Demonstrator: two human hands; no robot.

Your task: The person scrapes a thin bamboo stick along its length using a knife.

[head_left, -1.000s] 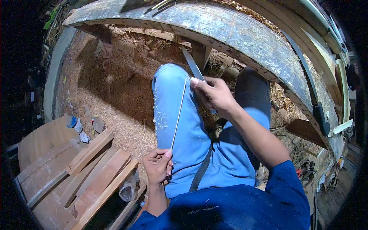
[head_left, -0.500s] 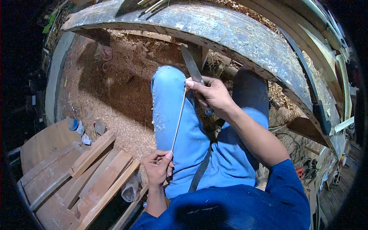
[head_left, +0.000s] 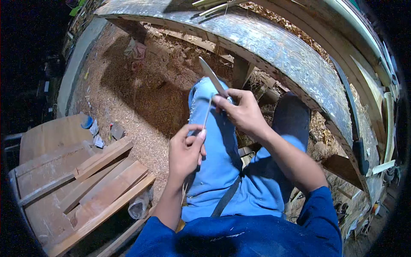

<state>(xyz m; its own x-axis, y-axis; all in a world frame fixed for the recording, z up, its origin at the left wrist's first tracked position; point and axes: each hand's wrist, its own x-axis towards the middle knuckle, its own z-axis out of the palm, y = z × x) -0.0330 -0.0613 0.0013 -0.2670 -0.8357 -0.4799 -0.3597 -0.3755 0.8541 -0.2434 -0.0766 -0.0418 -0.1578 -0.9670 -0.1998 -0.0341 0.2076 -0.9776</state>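
Note:
Between my hands a thin pale wooden stick (head_left: pixel 208 112) slants above my blue trouser leg. My left hand (head_left: pixel 186 150) pinches its lower part between thumb and fingers. In my right hand (head_left: pixel 243 109) is a knife (head_left: pixel 212 76), its blade pointing up and to the left, away from me. The knife's handle is mostly hidden by the fingers. The stick's upper end meets my right thumb beside the base of the blade. Pale shavings cling to the trouser leg near the knee.
A long weathered plank bench (head_left: pixel 265 43) curves across in front of my knees, with thin strips (head_left: pixel 218 7) on top. A long dark-handled blade (head_left: pixel 358 150) lies at its right. Wood offcuts (head_left: pixel 111 188) are stacked at lower left. Sawdust (head_left: pixel 141 85) covers the ground.
My left hand has moved up along the stick, nearer to my right hand. The knife stays in my right hand. The whole view has shifted slightly.

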